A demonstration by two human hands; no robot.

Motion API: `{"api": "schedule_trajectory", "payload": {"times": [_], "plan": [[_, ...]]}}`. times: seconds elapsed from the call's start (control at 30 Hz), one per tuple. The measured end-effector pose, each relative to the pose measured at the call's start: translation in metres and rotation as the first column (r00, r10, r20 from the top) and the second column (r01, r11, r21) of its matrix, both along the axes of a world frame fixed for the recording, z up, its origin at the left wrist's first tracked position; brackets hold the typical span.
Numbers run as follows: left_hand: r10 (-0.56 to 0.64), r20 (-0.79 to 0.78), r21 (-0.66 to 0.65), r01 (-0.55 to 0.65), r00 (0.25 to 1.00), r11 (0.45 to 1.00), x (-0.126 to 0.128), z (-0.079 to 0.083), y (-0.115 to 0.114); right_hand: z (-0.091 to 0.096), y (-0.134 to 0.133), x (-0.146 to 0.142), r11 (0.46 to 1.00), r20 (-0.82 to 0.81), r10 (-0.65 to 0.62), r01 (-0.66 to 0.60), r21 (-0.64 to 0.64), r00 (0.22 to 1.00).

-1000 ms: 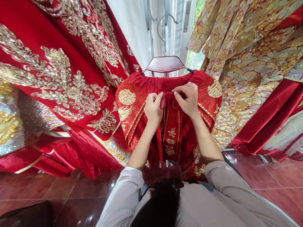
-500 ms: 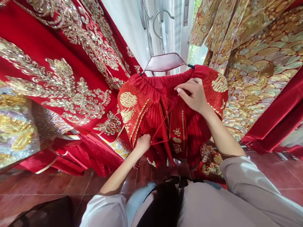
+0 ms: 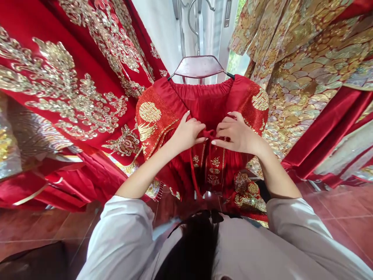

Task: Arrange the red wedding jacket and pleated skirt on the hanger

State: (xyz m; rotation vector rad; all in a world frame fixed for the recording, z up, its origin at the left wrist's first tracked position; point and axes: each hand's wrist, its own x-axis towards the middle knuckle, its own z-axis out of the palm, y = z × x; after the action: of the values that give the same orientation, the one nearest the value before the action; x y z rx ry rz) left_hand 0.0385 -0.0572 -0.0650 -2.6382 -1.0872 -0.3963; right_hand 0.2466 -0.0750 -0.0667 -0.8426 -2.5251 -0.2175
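**Both hands pinch the tie at the front of a hanging red skirt**

A red skirt with gold embroidery hangs from a dark red hanger, straight ahead of the person at 12 o'clock. Its gathered waistband runs just under the hanger bar. Round gold emblems sit on the side panels at 10 and 2 o'clock from the hands.

The left hand and the right hand meet at the middle of the skirt front, just below the waistband. Both are closed, fingertips pinched on the red drawstring, which is bunched into a small knot between them. The left hand grips it from 9 o'clock and the right from 3 o'clock, thumbs nearly touching. One loose end of the cord hangs straight down toward 6 o'clock over the pleats and the embroidered centre panel.

At 9 o'clock a red robe thick with gold and silver embroidery fills the left side. At 2 o'clock hangs a gold garment with a scale pattern, its red lining below it. The window frame stands behind the hanger at 12 o'clock. A dark red tiled floor lies below.
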Motion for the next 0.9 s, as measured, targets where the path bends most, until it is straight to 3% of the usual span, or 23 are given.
{"api": "schedule_trajectory", "payload": {"times": [0.1,0.17,0.23,0.3,0.37,0.43,0.5,0.57,0.67,0.9], "plan": [[-0.078,-0.075,-0.068,0.073,0.994,0.995,-0.012,-0.004,0.004,0.004,-0.030,0.006,0.951,-0.037,0.255,-0.258,-0.170,0.966],[-0.078,-0.099,-0.089,0.069,0.992,0.994,-0.020,-0.004,0.001,0.002,-0.050,0.003,0.858,0.040,0.384,-0.341,-0.385,0.923],[-0.083,-0.081,-0.121,0.073,0.993,0.990,-0.027,-0.003,-0.003,-0.005,-0.064,-0.004,0.739,0.208,0.470,-0.253,-0.625,0.858],[-0.090,-0.019,-0.153,0.086,0.996,0.984,-0.030,0.001,-0.007,-0.015,-0.067,-0.012,0.675,0.330,0.472,-0.095,-0.732,0.818],[-0.089,0.031,-0.186,0.093,0.996,0.978,-0.030,0.004,-0.011,-0.028,-0.057,-0.018,0.732,0.311,0.277,0.010,-0.681,0.909],[-0.072,0.041,-0.212,0.079,0.997,0.974,-0.028,0.008,-0.014,-0.041,-0.040,-0.024,0.812,0.095,-0.001,0.056,-0.581,0.995],[-0.058,0.030,-0.227,0.063,0.998,0.972,-0.026,0.010,-0.016,-0.052,-0.024,-0.032,0.860,-0.170,-0.164,0.057,-0.507,0.972],[-0.061,0.014,-0.237,0.062,0.998,0.969,-0.025,0.011,-0.017,-0.060,-0.014,-0.041,0.873,-0.336,-0.244,0.055,-0.485,0.910],[-0.092,0.004,-0.265,0.089,0.996,0.960,-0.025,0.011,-0.017,-0.068,-0.014,-0.054,0.840,-0.447,-0.331,0.044,-0.540,0.831],[-0.133,-0.005,-0.266,0.126,0.991,0.956,-0.025,0.013,-0.018,-0.067,-0.024,-0.058,0.815,-0.624,-0.339,-0.112,-0.569,0.704]]}}
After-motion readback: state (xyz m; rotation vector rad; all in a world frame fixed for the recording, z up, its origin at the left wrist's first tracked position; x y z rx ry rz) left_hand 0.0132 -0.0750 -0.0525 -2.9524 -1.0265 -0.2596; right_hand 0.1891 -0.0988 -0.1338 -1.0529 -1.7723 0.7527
